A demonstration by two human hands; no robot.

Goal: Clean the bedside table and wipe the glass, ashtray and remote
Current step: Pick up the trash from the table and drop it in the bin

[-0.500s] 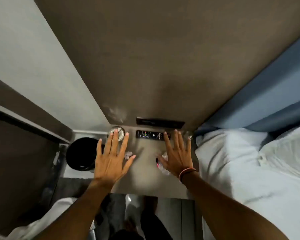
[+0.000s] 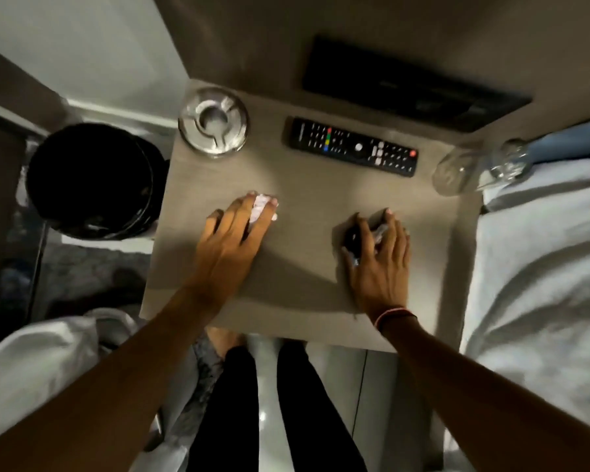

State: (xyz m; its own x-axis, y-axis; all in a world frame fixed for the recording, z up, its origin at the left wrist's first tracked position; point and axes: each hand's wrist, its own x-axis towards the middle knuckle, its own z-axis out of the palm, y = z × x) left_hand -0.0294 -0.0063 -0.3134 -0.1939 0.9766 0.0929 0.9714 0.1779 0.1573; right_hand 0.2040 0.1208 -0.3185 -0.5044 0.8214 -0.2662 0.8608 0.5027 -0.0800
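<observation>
The beige bedside table fills the middle of the view. A clear glass ashtray stands at its back left corner. The black remote lies along the back. A clear glass stands at the back right corner. My left hand lies palm down over a crumpled white tissue, fingers curling around it. My right hand covers a crinkled wrapper with a dark part, fingers closing on it.
A black waste bin stands on the floor left of the table. A bed with white sheets borders the right side. A black panel is on the wall behind. A white cloth shows lower left.
The view has dropped closer to the table. Both hands went from spread flat above the litter to closing down on it, left on the tissue, right on the wrapper.
</observation>
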